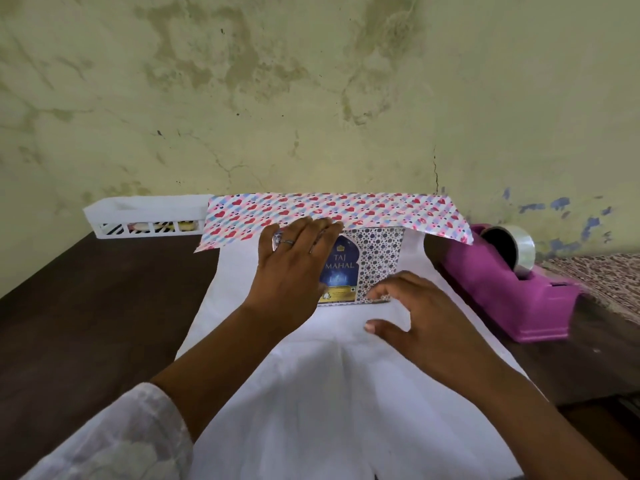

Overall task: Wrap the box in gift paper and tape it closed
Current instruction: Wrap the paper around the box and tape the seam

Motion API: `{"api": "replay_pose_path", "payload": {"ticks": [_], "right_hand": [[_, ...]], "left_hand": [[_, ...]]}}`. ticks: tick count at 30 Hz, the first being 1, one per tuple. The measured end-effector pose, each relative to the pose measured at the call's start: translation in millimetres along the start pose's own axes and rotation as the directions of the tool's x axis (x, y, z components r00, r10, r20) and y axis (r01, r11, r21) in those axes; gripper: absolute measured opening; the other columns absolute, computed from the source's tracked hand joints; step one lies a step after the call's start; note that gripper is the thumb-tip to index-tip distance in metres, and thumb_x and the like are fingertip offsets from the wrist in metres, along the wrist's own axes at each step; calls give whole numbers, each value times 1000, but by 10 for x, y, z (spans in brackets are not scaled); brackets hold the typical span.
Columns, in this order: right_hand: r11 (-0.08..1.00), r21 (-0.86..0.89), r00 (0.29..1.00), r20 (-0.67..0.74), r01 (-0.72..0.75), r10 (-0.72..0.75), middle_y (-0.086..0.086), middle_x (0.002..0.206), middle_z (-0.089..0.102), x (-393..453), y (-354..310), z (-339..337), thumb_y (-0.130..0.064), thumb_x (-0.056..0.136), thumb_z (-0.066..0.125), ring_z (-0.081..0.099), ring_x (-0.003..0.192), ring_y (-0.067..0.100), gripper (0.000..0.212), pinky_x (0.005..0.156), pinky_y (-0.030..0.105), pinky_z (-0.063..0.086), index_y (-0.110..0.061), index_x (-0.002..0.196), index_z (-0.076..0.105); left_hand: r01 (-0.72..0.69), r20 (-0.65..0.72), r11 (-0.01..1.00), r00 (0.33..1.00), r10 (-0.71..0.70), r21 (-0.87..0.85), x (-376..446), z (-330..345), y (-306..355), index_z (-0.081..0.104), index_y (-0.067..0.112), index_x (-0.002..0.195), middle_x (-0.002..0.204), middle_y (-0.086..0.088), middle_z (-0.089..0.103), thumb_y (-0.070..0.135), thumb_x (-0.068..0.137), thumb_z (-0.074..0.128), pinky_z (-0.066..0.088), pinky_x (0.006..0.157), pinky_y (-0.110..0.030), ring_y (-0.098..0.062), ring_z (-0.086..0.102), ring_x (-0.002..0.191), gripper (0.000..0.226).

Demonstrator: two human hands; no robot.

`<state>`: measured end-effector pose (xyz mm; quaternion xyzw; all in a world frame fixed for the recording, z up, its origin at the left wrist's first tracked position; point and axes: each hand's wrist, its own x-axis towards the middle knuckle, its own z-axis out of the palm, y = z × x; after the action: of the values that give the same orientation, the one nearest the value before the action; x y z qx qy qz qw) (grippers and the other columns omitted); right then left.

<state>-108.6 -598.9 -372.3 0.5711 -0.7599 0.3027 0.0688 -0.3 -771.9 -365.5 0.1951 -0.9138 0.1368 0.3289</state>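
Presently the far flap of heart-print gift paper (332,211) is pressed onto the tea box (367,268) at twelve o'clock by the flat left hand (294,268); the right hand (415,313), relaxed and empty, hovers; the near flap likely comes next.

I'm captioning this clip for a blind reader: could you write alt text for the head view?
A person's left hand lies flat on a tea box set on gift paper, white side up, its heart-patterned far edge folded over. The right hand rests on the paper beside the box. A pink tape dispenser sits to the right.
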Motion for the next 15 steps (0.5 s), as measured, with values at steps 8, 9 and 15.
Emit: {"api": "replay_pose_path", "payload": {"ticks": [8, 9, 15], "right_hand": [[927, -358, 893, -373, 113, -253, 13, 116, 61, 130, 84, -96, -11, 74, 75, 55, 106, 30, 41, 86, 41, 49, -5, 113, 63], [919, -376, 881, -386, 119, -272, 13, 111, 63, 106, 102, -75, -10, 76, 73, 55, 103, 28, 34, 84, 40, 50, -4, 108, 65], [885, -443, 860, -388, 142, -332, 14, 98, 67, -200, 122, 6, -12, 76, 72, 63, 91, 31, 22, 82, 37, 52, -2, 96, 68]], "left_hand": [[-96, -151, 995, 984, 94, -10, -342, -170, 140, 47, 18, 131, 130, -7, 58, 32, 58, 87, 33, 103, -42, -29, 52, 120, 85], [-126, -163, 992, 979, 123, -5, -408, -209, 156, 51, 18, 130, 129, -6, 58, 31, 61, 85, 33, 102, -43, -28, 51, 120, 79], [-246, -129, 964, 958, 257, 95, -754, -332, 221, 53, 20, 128, 123, -6, 63, 29, 61, 84, 35, 100, -44, -28, 60, 112, 74]]}}
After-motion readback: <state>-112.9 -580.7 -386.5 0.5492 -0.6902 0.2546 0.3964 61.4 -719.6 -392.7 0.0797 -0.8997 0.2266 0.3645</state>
